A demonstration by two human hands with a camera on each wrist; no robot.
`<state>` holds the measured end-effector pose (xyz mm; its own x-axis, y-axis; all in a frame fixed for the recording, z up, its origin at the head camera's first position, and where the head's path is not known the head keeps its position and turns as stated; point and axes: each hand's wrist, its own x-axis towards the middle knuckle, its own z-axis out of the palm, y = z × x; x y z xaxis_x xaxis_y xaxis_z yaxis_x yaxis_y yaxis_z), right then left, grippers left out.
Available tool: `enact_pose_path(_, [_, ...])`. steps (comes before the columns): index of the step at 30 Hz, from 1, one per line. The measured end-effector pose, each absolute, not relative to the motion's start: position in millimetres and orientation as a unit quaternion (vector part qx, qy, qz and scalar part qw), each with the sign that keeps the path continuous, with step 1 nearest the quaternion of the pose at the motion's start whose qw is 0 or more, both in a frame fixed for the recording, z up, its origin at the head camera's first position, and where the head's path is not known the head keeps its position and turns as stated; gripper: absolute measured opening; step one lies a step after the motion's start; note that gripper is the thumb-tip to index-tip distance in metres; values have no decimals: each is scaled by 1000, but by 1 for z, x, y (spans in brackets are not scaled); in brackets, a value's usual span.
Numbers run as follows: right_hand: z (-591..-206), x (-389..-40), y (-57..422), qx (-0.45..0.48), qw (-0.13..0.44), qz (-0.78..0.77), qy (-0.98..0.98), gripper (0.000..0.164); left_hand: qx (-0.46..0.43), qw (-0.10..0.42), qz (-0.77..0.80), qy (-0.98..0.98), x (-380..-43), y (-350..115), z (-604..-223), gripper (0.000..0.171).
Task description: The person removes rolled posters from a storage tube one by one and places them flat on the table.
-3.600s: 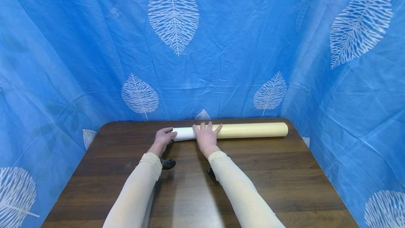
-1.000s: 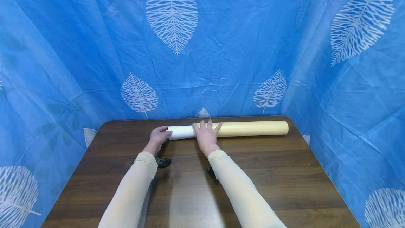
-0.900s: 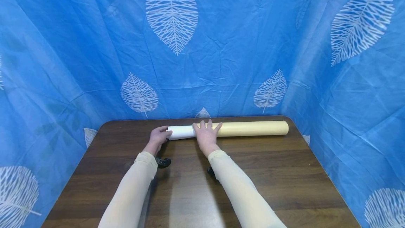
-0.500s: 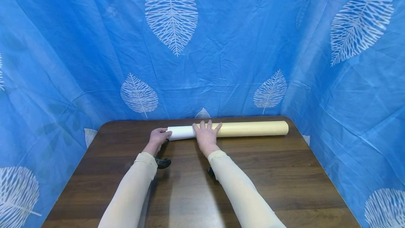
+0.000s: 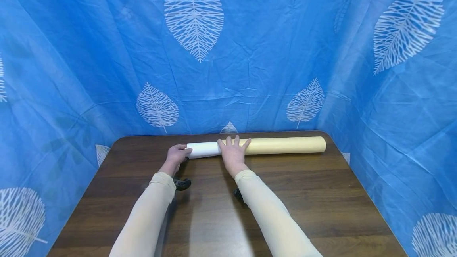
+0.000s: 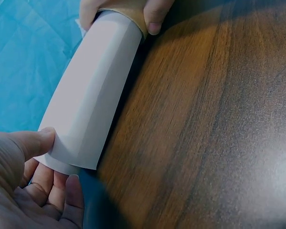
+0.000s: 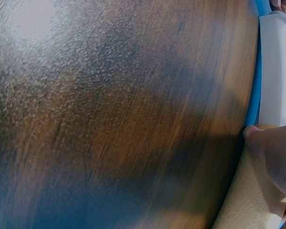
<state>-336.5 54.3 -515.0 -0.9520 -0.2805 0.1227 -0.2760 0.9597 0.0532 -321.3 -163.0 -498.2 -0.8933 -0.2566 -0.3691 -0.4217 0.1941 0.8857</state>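
Observation:
A roll of white paper point(image 5: 203, 150) sticks out of the left end of a tan cardboard tube point(image 5: 285, 145) lying along the table's far edge. My left hand point(image 5: 175, 155) pinches the paper's outer end; in the left wrist view the thumb of that left hand point(image 6: 12, 160) lies on top and the fingers are underneath. The paper's loose edge runs along the roll point(image 6: 93, 90). My right hand point(image 5: 233, 156) grips the tube at its left end, fingers spread over the top. In the right wrist view its thumb point(image 7: 255, 136) presses the near side, beside the paper.
The dark wood table point(image 5: 310, 197) reaches to a blue curtain point(image 5: 246, 50) with white leaf prints, which hangs behind and on both sides. Black wrist gear point(image 5: 183, 185) shows below the left sleeve point(image 5: 148, 213).
My left hand has moved left with the paper's end, so a longer stretch of white paper shows outside the tube. The right hand and the tube have stayed almost where they were.

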Motion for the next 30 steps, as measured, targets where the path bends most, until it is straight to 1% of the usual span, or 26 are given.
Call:
enact_pose_path(21, [-515,-338,54,137,67,-24,-988,55,-236,59,591,769,-321,-174,-497,49])
enact_pose_path(30, [-513,-336,53,136,66,-20,-988,53,-240,68,577,778,-322,-180,-496,50])
